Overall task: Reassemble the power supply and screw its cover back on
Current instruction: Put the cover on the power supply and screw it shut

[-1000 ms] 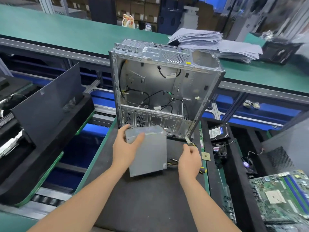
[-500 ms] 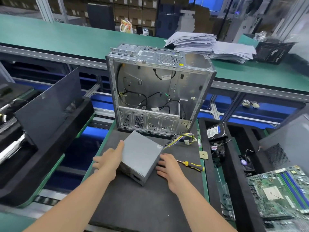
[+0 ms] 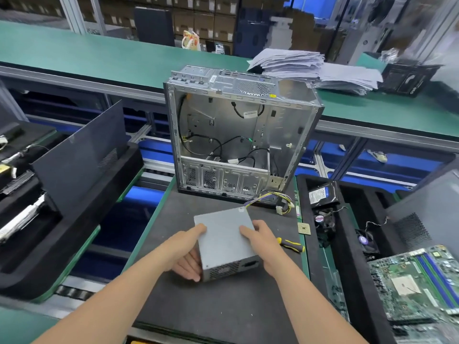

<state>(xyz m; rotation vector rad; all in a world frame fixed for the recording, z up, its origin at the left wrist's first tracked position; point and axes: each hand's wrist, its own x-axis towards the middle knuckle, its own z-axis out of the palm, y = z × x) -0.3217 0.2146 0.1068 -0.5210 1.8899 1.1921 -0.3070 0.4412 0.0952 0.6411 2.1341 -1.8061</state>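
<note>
The grey metal power supply [image 3: 224,234] lies on the dark mat [image 3: 223,306] with its vented end facing me. My left hand [image 3: 185,254] grips its left side, thumb on top and fingers underneath. My right hand [image 3: 263,244] holds its right side, thumb on the top face. A bundle of coloured wires [image 3: 273,198] runs from its far corner to white connectors. A yellow-and-black screwdriver [image 3: 291,244] lies just right of my right hand. The open computer case [image 3: 238,135] stands upright behind.
A black foam tray [image 3: 347,244] on the right holds a hard drive [image 3: 321,193] and fans. A green motherboard [image 3: 419,284] lies at the far right. A dark side panel [image 3: 82,155] leans in the left tray. A small CPU chip [image 3: 304,228] sits at the mat's right edge.
The power supply has been turned on the mat so its vented end faces me. My left hand moved under its left side and my right hand onto its right side.
</note>
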